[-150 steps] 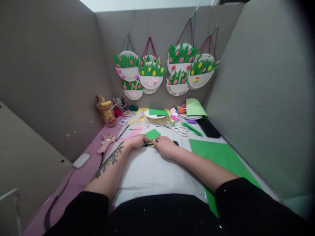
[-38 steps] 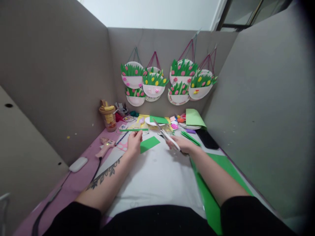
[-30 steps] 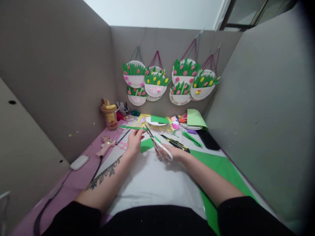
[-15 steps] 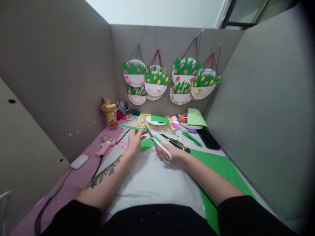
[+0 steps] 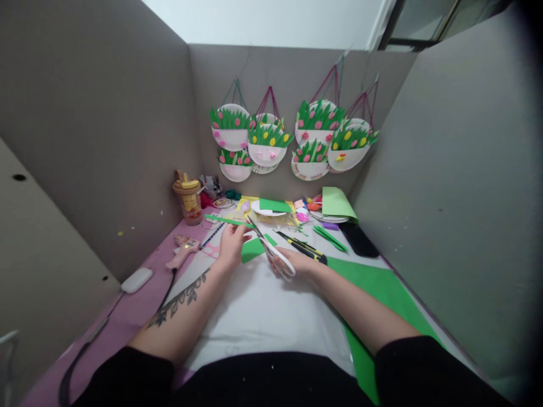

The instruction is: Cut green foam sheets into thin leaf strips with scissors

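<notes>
My left hand (image 5: 231, 247) pinches a narrow green paper strip (image 5: 220, 219) and holds it level above the table. My right hand (image 5: 297, 263) grips white-handled scissors (image 5: 271, 252), their blades pointing up and left to the strip's right end. A small green paper rectangle (image 5: 253, 247) lies on the white sheet (image 5: 263, 305) under the scissors. A yellow and black utility knife (image 5: 302, 246) rests just right of my right hand.
A large green paper sheet (image 5: 382, 288) lies at the right. A pink glue gun (image 5: 181, 250), a jar (image 5: 188, 200), a white plate (image 5: 265, 211), green strips (image 5: 328, 237) and a black phone (image 5: 360, 239) crowd the back. Paper-plate flower baskets (image 5: 271, 144) hang on the grey wall.
Five seconds ago both hands pressed on the green rectangle. My left hand then lifted the strip, my right hand picked up the scissors and brought them left to the strip's end.
</notes>
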The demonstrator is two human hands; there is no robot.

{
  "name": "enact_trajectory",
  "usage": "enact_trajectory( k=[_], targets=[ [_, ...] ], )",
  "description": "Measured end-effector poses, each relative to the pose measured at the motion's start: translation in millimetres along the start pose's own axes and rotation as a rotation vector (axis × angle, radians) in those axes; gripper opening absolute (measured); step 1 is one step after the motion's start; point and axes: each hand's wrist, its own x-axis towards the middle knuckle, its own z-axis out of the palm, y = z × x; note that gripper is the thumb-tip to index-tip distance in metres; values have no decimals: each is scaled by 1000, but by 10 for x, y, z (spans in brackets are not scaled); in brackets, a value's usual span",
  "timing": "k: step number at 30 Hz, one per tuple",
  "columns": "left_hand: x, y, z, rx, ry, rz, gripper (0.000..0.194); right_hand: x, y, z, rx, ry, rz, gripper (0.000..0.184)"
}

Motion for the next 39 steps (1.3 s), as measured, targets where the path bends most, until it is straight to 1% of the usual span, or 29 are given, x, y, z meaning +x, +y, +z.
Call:
enact_trajectory(
  k=[4,10,14,18,25,34,39],
  targets=[
    [-5,1,0,-4,-8,-1,18,0,-15,9,18,5,35,37],
    [1,-5,-13,10,-11,3,19,-6,-17,16,20,11,44,32],
    [7,-8,-19,34,-17,8,19,-39,-91,22,-25,25,49,33],
    [11,-5,-29,54,-32,12,19,-46,-126,8,-60,11,43,33],
    [35,-20,-61,77,-60,17,23,-5,-7,-38,-130,18,29,27],
    [67,-31,-85,110,-86,-5,24,45,130,-76,-108,28,51,21],
    [67,-22,-90,101,-100,-13,28,52,168,-93,-117,22,44,19]
  ],
)
